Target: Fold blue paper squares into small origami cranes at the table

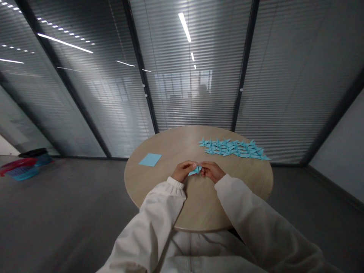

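Note:
A small folded piece of light blue paper (195,170) is held between my two hands, above the middle of the round table. My left hand (183,170) pinches its left side with thumb and fingers. On the other side, the fingertips of my right hand (212,171) close on its right end. The fingers cover part of the folds. Several light blue folded paper cranes (233,148) lie in packed rows at the table's back right. Flat on the left part of the table is a light blue square of paper (150,159).
The round wooden table (199,212) stands in front of my lap. Behind it rises a glass partition with blinds (196,102). On the floor at far left are a red and blue basin (21,169) and a dark-rimmed tub (36,155).

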Tool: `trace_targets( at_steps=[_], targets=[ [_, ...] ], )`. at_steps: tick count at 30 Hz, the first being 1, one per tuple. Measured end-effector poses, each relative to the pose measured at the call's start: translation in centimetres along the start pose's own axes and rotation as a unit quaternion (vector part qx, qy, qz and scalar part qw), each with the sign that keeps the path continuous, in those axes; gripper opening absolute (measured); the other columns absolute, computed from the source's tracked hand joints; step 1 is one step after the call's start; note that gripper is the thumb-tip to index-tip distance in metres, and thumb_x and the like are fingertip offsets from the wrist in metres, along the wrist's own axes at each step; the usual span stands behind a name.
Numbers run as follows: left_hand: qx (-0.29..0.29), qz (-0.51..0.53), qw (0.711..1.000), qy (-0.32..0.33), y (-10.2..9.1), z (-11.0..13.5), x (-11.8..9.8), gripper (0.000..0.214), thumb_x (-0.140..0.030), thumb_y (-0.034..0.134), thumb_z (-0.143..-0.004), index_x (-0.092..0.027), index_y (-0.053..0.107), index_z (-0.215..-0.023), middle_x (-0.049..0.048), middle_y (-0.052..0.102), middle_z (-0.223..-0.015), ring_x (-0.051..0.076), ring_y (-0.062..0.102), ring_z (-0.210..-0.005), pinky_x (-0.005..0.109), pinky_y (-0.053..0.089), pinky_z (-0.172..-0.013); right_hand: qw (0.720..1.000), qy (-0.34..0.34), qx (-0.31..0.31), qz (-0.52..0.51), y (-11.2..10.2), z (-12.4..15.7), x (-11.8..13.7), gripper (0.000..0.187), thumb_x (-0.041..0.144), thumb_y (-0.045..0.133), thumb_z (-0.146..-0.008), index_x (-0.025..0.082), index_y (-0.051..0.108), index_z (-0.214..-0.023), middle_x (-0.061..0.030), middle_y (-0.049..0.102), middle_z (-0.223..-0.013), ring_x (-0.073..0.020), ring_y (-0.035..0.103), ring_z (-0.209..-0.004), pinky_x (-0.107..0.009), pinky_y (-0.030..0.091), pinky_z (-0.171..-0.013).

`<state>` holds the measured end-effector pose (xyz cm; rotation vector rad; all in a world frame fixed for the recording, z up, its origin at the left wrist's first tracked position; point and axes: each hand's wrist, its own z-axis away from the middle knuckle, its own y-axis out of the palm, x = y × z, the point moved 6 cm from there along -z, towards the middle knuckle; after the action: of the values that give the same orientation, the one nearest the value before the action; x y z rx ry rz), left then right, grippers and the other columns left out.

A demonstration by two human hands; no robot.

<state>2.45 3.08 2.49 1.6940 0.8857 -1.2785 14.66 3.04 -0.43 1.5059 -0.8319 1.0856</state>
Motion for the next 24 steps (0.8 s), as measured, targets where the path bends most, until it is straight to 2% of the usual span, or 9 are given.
trace_targets(
  at_steps=[2, 4, 6, 10, 14, 24],
  targets=[
    [-0.012, -0.004, 1.000, -0.011, -0.3, -0.2, 0.3, 0.038, -0.040, 0.079, -0.050, -0.010, 0.067, -0.071, 0.0044, 0.064, -0.067, 0.012, 0.056, -0.059, 0.024, 0.047, -0.057, 0.998, -0.032, -0.038, 0.043, -0.4, 0.1, 0.6, 0.026, 0.039, 0.068, -0.060, 0.016, 0.057, -0.063, 0.0022, 0.053, -0.054, -0.0103, 0.048, -0.050, -0.022, 0.036, -0.046],
    [-0.028, -0.002, 0.999, -0.025, -0.7, -0.3, 0.7, 0.040, -0.042, 0.080, -0.047, -0.010, 0.067, -0.068, 0.0038, 0.063, -0.065, 0.012, 0.055, -0.057, 0.024, 0.046, -0.055, 0.987, -0.097, -0.068, 0.109, -0.6, 0.4, 1.8, 0.024, 0.037, 0.068, -0.061, 0.018, 0.061, -0.073, 0.0012, 0.058, -0.065, -0.0121, 0.053, -0.061, -0.023, 0.041, -0.055],
    [-0.039, 0.004, 0.998, -0.045, -1.0, -0.5, 1.1, 0.042, -0.042, 0.080, -0.045, -0.010, 0.066, -0.068, 0.0038, 0.063, -0.065, 0.011, 0.055, -0.057, 0.024, 0.047, -0.054, 0.972, -0.162, -0.044, 0.164, 0.0, 0.8, 2.9, 0.024, 0.036, 0.067, -0.064, 0.021, 0.063, -0.083, -0.0001, 0.061, -0.079, -0.0140, 0.056, -0.075, -0.026, 0.044, -0.068],
    [-0.029, 0.011, 0.996, -0.083, -1.2, -0.5, 1.7, 0.041, -0.040, 0.081, -0.045, -0.009, 0.067, -0.069, 0.0048, 0.064, -0.066, 0.012, 0.056, -0.059, 0.025, 0.048, -0.055, 0.949, -0.211, 0.026, 0.233, 1.3, 1.6, 3.8, 0.022, 0.035, 0.064, -0.071, 0.022, 0.066, -0.087, -0.0039, 0.060, -0.093, -0.0178, 0.056, -0.091, -0.031, 0.042, -0.083],
    [-0.017, 0.017, 0.995, -0.098, -1.2, -0.5, 1.8, 0.036, -0.036, 0.081, -0.047, -0.009, 0.068, -0.068, 0.0067, 0.065, -0.067, 0.013, 0.057, -0.060, 0.024, 0.048, -0.054, 0.937, -0.234, 0.043, 0.254, 1.6, 2.0, 4.0, 0.021, 0.033, 0.063, -0.073, 0.023, 0.067, -0.092, -0.0049, 0.058, -0.100, -0.0188, 0.053, -0.100, -0.033, 0.040, -0.089],
    [-0.011, 0.023, 0.993, -0.112, -1.1, -0.4, 2.2, 0.034, -0.033, 0.081, -0.048, -0.009, 0.069, -0.070, 0.0071, 0.066, -0.070, 0.012, 0.057, -0.058, 0.021, 0.047, -0.050, 0.958, -0.203, 0.069, 0.189, 1.4, 1.6, 3.3, 0.021, 0.032, 0.066, -0.070, 0.021, 0.066, -0.088, -0.0044, 0.060, -0.095, -0.0187, 0.057, -0.091, -0.035, 0.042, -0.088]
  ],
)
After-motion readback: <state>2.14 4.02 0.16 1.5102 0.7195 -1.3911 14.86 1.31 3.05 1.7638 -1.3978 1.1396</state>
